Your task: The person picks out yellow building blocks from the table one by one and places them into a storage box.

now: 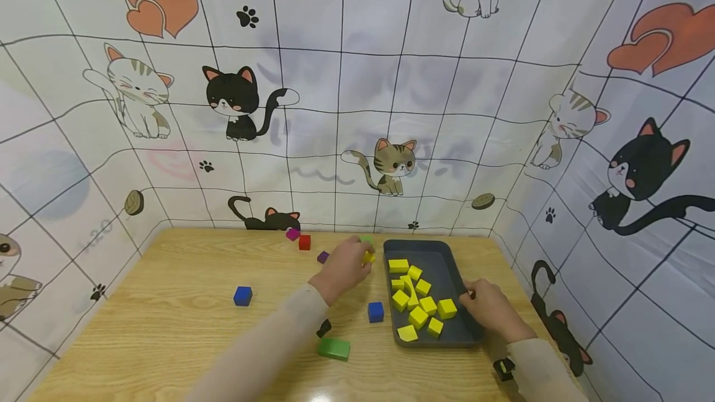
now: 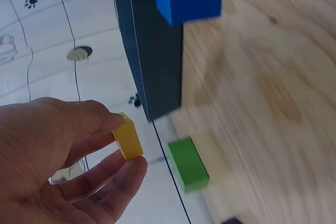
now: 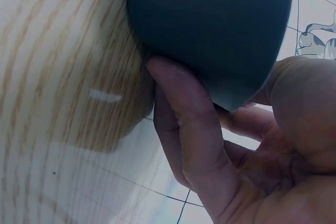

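My left hand [image 1: 346, 265] pinches a yellow block [image 2: 128, 137] between thumb and fingertips, to the left of a dark grey tray [image 1: 441, 256]. In the left wrist view the block hangs apart from the tray's wall, with a green block [image 2: 188, 164] on the table beyond it. Several yellow blocks [image 1: 418, 316] of mixed shapes lie in the left and front part of the tray. My right hand [image 1: 494, 309] grips the tray's right rim, thumb on top. In the right wrist view its fingers [image 3: 194, 114] curl under the tray's outer wall.
Blue cubes [image 1: 375, 312] stand left of the tray and farther left on the wooden table [image 1: 167, 327]. A green block [image 1: 334, 349] lies near the front. Red [image 1: 304, 242], magenta [image 1: 293, 234] and purple [image 1: 323, 257] blocks sit toward the back. Cat-print cloth [image 1: 313, 110] walls surround the table.
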### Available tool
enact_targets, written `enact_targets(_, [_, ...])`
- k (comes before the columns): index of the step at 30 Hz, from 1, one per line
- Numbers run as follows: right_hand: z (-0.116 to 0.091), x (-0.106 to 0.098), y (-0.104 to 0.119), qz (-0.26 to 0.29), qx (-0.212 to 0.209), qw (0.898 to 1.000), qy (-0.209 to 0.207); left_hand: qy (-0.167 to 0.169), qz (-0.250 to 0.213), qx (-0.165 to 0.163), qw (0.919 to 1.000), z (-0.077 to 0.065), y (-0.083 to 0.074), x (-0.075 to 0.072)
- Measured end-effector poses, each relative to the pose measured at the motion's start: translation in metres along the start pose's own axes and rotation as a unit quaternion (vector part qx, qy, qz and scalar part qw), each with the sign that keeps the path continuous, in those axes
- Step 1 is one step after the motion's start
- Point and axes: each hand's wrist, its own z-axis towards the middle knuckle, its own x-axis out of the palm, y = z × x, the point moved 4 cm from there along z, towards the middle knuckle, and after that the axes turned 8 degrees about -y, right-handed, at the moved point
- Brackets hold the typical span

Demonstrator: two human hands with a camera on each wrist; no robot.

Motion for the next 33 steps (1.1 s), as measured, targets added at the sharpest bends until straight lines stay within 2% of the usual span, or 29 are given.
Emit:
enact_targets(12, [0.002,0.001,-0.002,0.004,-0.004,1.000,0.001,0.020,0.006,0.054,0.9983,0.012,-0.061,0.023])
enact_targets(19, [0.002,0.000,-0.003,0.006,-0.009,1.000,-0.005,0.031,0.030,0.096,0.9945,0.017,-0.089,0.046])
enact_targets(27, [0.003,-0.001,-0.003,0.006,-0.010,1.000,-0.002,0.061,0.015,0.097,0.9932,0.021,-0.114,0.063])
enact_targets(33, [0.003,-0.001,-0.003,0.006,-0.019,1.000,-0.004,0.061,0.028,0.096,0.9931,0.023,-0.125,0.076])
